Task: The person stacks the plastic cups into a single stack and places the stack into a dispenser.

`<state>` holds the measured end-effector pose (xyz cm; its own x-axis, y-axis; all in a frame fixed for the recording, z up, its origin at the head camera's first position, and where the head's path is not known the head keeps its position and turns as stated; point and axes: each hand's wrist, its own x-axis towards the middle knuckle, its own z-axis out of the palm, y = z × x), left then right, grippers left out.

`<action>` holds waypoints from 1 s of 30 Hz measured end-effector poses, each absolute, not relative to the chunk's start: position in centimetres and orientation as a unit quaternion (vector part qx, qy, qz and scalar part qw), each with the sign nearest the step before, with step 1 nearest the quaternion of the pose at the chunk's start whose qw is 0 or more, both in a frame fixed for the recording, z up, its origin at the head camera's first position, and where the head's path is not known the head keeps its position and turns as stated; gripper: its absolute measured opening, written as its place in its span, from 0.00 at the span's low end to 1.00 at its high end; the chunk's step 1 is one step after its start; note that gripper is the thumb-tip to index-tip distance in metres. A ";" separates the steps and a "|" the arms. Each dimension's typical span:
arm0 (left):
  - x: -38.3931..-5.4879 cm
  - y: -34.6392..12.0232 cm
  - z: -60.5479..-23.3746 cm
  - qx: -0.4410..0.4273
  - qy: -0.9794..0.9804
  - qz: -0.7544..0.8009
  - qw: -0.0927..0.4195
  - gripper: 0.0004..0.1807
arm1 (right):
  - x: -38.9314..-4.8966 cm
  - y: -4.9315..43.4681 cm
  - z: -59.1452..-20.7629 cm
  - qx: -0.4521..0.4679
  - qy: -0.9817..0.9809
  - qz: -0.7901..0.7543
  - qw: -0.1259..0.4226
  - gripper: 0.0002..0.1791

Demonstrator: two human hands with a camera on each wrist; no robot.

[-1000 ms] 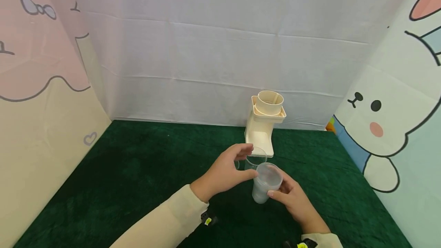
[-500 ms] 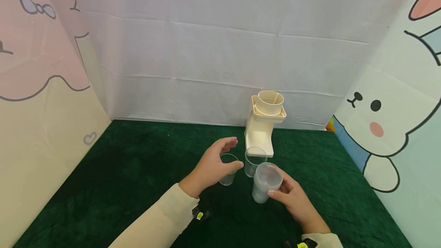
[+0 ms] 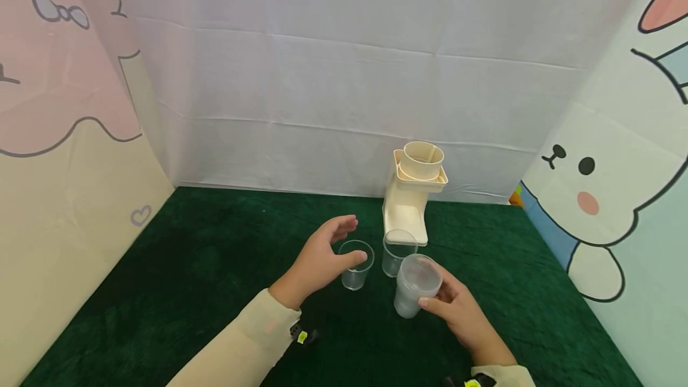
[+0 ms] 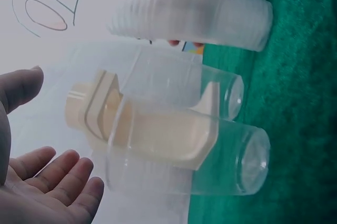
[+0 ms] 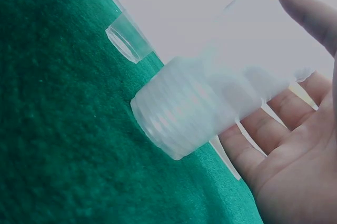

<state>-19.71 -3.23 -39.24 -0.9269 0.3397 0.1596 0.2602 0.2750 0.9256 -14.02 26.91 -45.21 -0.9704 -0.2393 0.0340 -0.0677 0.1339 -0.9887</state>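
My right hand [image 3: 457, 309] holds a stack of nested clear plastic cups [image 3: 416, 285], its thumb at the near side and fingers behind; the stack stands upright on the green cloth. In the right wrist view, the fingers [image 5: 263, 134] lie along the stack's side. Beside a single clear cup [image 3: 355, 273], my left hand [image 3: 317, 258] has its thumb and fingers spread, with nothing in its grasp. The left wrist view shows that cup [image 4: 247, 161] apart from the palm. Another single clear cup [image 3: 395, 258] stands between it and the stack.
Behind the cups stands a cream plastic holder [image 3: 405, 214] with a round ring-like top [image 3: 421, 160]. Dark green cloth [image 3: 215, 291] covers the table. A white curtain [image 3: 301, 88] hangs at the back, with cartoon-printed sheets at both sides.
My left hand has drawn back to the left from near the stack and the middle cup, uncovering the left cup. The right hand and its stack have stayed in place.
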 end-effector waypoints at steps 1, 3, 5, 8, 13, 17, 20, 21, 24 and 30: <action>-19.7 -3.3 -39.4 0.186 0.798 0.572 0.036 0.38 | -14.0 26.9 -45.2 -0.101 0.750 -0.650 0.066 0.37; -19.8 -3.5 -39.8 0.182 0.799 0.572 0.038 0.38 | -14.0 26.9 -45.2 -0.100 0.751 -0.649 0.066 0.37; -19.9 -3.6 -40.2 0.178 0.800 0.572 0.041 0.38 | -14.0 26.9 -45.2 -0.097 0.753 -0.647 0.066 0.37; -20.0 -3.8 -40.7 0.173 0.800 0.573 0.051 0.38 | -14.0 26.9 -45.2 -0.093 0.755 -0.645 0.068 0.37; -20.2 -4.0 -41.4 0.169 0.798 0.575 0.069 0.39 | -14.0 26.9 -45.1 -0.092 0.754 -0.647 0.072 0.37; -20.2 -4.2 -41.6 0.173 0.796 0.575 0.079 0.41 | -14.0 26.9 -45.0 -0.091 0.754 -0.646 0.075 0.37; -20.2 -4.3 -42.0 0.177 0.793 0.575 0.092 0.43 | -14.0 26.8 -45.0 -0.089 0.754 -0.646 0.075 0.37; -20.2 -4.3 -42.1 0.178 0.792 0.576 0.098 0.43 | -14.0 26.8 -45.0 -0.089 0.754 -0.646 0.075 0.37; -20.3 -4.2 -42.8 0.179 0.791 0.574 0.114 0.45 | -14.0 26.8 -44.9 -0.087 0.753 -0.648 0.075 0.37; -20.5 -4.0 -43.5 0.183 0.786 0.576 0.127 0.45 | -13.9 26.8 -44.8 -0.086 0.751 -0.650 0.078 0.37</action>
<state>-20.49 -4.00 -43.48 -0.9010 0.4337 0.0120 0.1421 0.2690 0.9526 -13.86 26.76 -44.81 -0.9729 -0.2311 -0.0058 -0.0275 0.1404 -0.9897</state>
